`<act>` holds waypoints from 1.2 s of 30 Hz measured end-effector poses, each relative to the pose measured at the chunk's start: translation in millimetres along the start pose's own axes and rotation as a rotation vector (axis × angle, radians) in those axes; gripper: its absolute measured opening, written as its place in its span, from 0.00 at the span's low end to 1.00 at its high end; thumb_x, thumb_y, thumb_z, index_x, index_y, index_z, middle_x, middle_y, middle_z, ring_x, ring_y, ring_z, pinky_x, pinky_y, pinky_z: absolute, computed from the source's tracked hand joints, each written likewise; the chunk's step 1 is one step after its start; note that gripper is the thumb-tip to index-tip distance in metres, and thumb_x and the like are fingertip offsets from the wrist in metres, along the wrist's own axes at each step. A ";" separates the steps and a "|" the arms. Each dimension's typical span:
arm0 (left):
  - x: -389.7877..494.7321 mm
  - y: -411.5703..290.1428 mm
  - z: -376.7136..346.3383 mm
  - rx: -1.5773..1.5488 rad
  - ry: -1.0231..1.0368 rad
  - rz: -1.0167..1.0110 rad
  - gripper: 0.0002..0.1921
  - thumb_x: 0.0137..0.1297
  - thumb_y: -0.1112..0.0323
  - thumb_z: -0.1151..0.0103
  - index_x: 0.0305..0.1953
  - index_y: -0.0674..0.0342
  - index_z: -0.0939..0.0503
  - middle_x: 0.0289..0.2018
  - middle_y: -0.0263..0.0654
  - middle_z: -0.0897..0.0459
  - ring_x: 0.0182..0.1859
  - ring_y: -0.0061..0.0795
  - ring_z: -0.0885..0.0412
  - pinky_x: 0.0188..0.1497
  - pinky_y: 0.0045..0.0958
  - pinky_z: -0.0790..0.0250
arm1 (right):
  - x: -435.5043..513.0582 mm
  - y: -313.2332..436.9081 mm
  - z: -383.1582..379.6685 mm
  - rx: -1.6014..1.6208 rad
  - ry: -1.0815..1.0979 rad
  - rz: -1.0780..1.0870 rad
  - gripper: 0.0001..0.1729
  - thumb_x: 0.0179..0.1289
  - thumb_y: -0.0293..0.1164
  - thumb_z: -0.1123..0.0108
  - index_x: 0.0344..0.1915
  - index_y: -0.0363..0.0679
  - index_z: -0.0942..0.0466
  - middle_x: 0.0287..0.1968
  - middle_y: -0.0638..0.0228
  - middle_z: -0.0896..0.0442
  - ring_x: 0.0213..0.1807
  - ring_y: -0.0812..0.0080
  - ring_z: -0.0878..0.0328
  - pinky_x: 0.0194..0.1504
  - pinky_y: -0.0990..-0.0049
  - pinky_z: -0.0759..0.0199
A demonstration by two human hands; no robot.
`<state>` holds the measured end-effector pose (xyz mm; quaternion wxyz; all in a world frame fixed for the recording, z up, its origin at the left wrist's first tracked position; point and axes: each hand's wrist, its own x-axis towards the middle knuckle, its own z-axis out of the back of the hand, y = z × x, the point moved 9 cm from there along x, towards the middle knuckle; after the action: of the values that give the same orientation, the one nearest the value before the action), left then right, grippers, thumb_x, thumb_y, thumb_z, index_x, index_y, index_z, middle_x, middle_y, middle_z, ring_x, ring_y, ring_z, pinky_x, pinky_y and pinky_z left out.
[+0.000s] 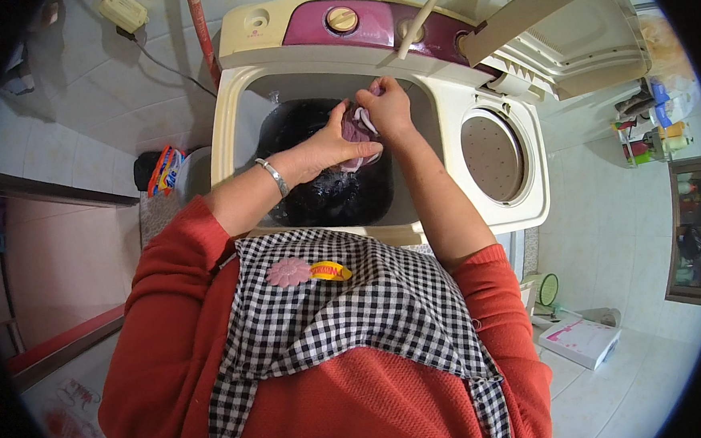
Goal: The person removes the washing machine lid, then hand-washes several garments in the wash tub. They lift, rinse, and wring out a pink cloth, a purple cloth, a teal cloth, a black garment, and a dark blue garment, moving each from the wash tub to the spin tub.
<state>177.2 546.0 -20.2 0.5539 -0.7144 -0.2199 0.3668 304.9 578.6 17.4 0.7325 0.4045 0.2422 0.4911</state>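
A wet mauve cloth with white edging is bunched between my two hands, over the wash tub of a twin-tub washing machine. My left hand, with a silver bracelet at the wrist, presses the cloth from the left, thumb along its lower side. Higher on the right, my right hand is closed around the upper part of the cloth. Dark water lies below, its surface rippled and shiny. The cloth's lower end hangs close to the water; whether it touches cannot be told.
To the right is the round spin tub, its hinged lid raised. A control panel runs behind the tubs, with a pale pipe hanging before it. A detergent bag stands at left; a white box lies on the floor at right.
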 end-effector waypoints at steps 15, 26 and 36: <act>-54.6 -74.5 -62.6 -1.084 0.481 0.199 0.24 0.62 0.50 0.42 0.48 0.65 0.30 0.37 0.39 0.28 0.24 0.19 0.37 0.20 0.18 0.44 | -4.6 46.4 31.6 1.428 0.484 -0.155 0.52 0.55 0.72 0.58 0.68 0.44 0.42 0.63 0.51 0.33 0.66 0.56 0.37 0.65 0.55 0.42; -108.6 -107.4 -92.5 -0.861 0.741 0.105 0.41 0.46 0.38 0.32 0.53 0.63 0.31 0.34 0.32 0.28 0.30 0.17 0.33 0.26 0.17 0.41 | -72.0 144.8 71.3 1.559 1.035 0.297 0.15 0.60 0.38 0.42 0.41 0.39 0.29 0.43 0.53 0.24 0.53 0.47 0.26 0.53 0.50 0.29; -83.9 -86.7 -51.8 -0.306 0.370 0.165 0.17 0.55 0.60 0.33 0.41 0.60 0.26 0.29 0.29 0.25 0.25 0.15 0.30 0.25 0.16 0.38 | -55.4 117.1 37.1 0.824 0.752 -0.050 0.10 0.57 0.31 0.44 0.34 0.36 0.26 0.33 0.62 0.20 0.38 0.68 0.20 0.42 0.72 0.25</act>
<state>171.7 478.0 91.9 0.4383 -0.8604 -0.1089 0.2363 249.3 537.0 132.9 0.3885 0.4487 0.6682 0.4486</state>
